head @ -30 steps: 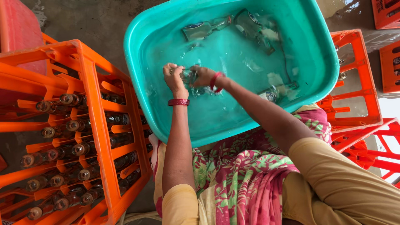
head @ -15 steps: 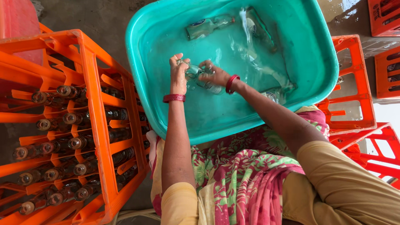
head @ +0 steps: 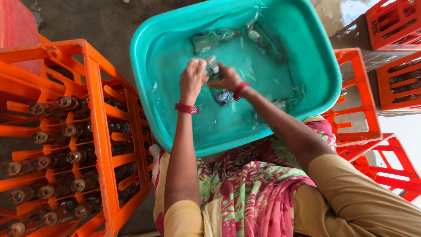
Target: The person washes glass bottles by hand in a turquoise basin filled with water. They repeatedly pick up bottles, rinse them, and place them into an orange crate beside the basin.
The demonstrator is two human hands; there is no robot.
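A large teal plastic tub (head: 315,48) filled with water sits in front of my lap. Over its middle, my left hand (head: 193,79) and my right hand (head: 228,78) together grip a clear glass bottle (head: 217,83), partly under the water. Both wrists wear red bangles. Two more glass bottles lie sunk in the far part of the tub, one (head: 210,38) near the centre back and one (head: 263,39) to its right. Another bottle (head: 285,103) lies by the near right wall.
An orange plastic crate (head: 98,109) to my left holds several dark glass bottles (head: 70,129) lying with necks outward. More orange and red crates (head: 355,105) stand to the right of the tub. My lap is covered with floral cloth (head: 245,188).
Both hands stay on the bottle and have shifted slightly toward the tub's far side. The water has been stirred and the sunk bottles have drifted.
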